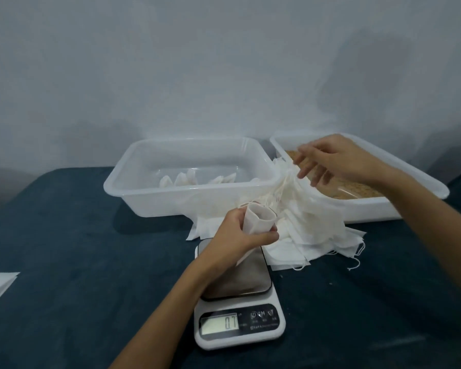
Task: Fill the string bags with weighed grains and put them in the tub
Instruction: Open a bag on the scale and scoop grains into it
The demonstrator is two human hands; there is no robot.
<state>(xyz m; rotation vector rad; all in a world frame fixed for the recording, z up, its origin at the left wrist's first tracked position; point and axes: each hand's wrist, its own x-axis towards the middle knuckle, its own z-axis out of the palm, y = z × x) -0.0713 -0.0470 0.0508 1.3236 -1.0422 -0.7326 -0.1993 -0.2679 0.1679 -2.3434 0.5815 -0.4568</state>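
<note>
You had a dark teal-blue cloth (77,235) under everything — plain, no pattern. Both tubs were translucent white: the left tub (123,182) showed white bags inside, the right tub (421,182) tan-brown grain (357,187). The heap of string bags (317,230) was off-white. The scale (240,334) was white with a dull grey metal plate (250,275), black panel and pale grey display — dark digits. Wall (197,62) pale grey-blue.

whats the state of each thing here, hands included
left hand: grips an open-mouthed string bag above the scale
right hand: fingers spread, over the grain tub
left tub: holds a few bags
scale: on, platform bare
bag pile: loose, strings tangled
</note>
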